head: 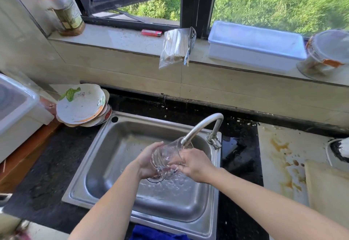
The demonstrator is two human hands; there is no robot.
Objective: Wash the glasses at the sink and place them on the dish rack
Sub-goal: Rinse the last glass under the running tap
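Bare forearms stretched forward, left hand [146, 161] and right hand [194, 164] curled round a glass [166, 153] between them

black counter [56, 164] w/ sink [105, 164], plate stack [81, 105]

I have one view to work with: the head camera, worn by the person, looking forward and steeply down from above the sink [113, 145]. It faces the window [190, 4] wall, so the sill [117, 39] runs across the upper part of the frame and the dark counter [239, 164] fills the lower. It sits close. Both forearms enter from the bottom edge, and the left hand [149, 161] and right hand [194, 164], gripping a glass [164, 155] under the faucet [200, 123], land just below centre. The wide lens bows straight lines toward the edges.
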